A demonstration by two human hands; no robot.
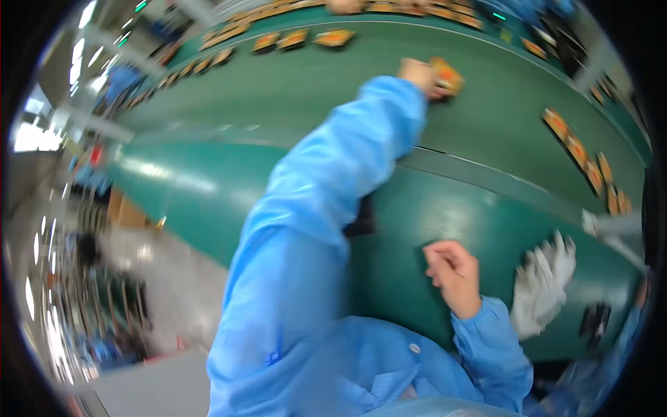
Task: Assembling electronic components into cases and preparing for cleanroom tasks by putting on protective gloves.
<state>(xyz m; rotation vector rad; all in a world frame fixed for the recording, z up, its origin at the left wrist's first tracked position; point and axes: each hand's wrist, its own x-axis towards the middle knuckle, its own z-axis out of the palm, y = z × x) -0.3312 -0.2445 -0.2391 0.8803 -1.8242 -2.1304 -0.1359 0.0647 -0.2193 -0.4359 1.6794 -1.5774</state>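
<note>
My left hand (422, 78) reaches far across the green belt (278, 83), its fingers closed on the edge of a small orange-and-yellow package (446, 76). That package is blurred, and my hand covers part of it. Low over the green tabletop (410, 208) is my right hand (455, 274), with its fingers loosely curled in and nothing visible in them. Right of it lies a pair of pale grey-white gloves (542, 285), apart from the hand. A dark object (361, 219) shows partly from behind my left sleeve.
More orange packages (335, 37) stand along the belt's far left. Others lie in rows (573, 149) at the right. A metal rail (472, 170) divides belt from tabletop. A small black object (595, 321) lies at the right; other people's hands (345, 5) show at the top.
</note>
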